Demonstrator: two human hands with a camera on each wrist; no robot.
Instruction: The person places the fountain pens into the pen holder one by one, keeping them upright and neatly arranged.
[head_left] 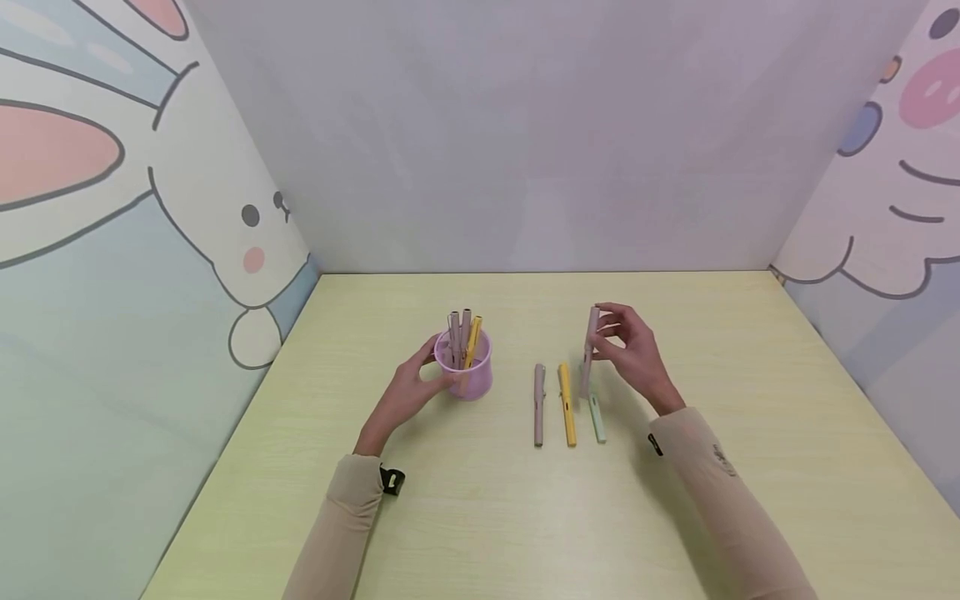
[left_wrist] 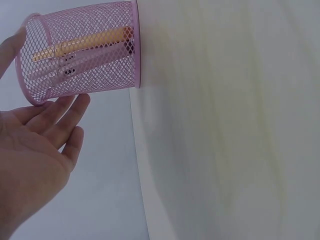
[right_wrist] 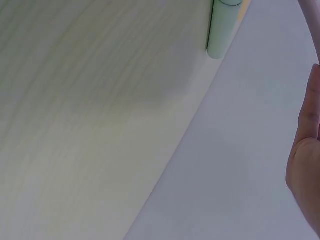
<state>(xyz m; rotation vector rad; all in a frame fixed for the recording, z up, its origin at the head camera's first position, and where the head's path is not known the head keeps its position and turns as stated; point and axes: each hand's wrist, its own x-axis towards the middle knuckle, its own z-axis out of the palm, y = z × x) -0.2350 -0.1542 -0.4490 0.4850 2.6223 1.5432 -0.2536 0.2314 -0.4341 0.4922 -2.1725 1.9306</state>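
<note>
Beneath both hands, a pale yellow-green wooden tabletop (head_left: 465, 517), walled by a plain grey back panel (head_left: 540, 133) and cartoon rabbit panels (head_left: 112, 208) at the sides.

Against the fingertips of the left hand (head_left: 408, 392), a pink wire-mesh cylindrical pen cup (head_left: 465, 367), upright on the tabletop. Fingers loosely spread and nearly straight along the cup's near wall, thumb round the far side in the left wrist view; touching rather than clamping. Inside the cup, above those fingers, two dusty-pink plastic pens (head_left: 457, 333) and one yellow plastic pen (head_left: 472, 340), leaning together against the rim.

Pinched between thumb and curled fingertips of the right hand (head_left: 630, 350), a dusty-pink plastic pen (head_left: 589, 350), held almost upright, its lower end just above the tabletop. Remaining fingers (head_left: 618, 315) arched above the pen's top.

Below and left of those fingertips, three pens flat on the tabletop, roughly parallel: a mint-green plastic pen (head_left: 597, 417) nearest the held pen's lower end, a yellow plastic pen (head_left: 567, 404) just beside it, and a taupe-pink plastic pen (head_left: 538, 404) furthest towards the cup.
</note>
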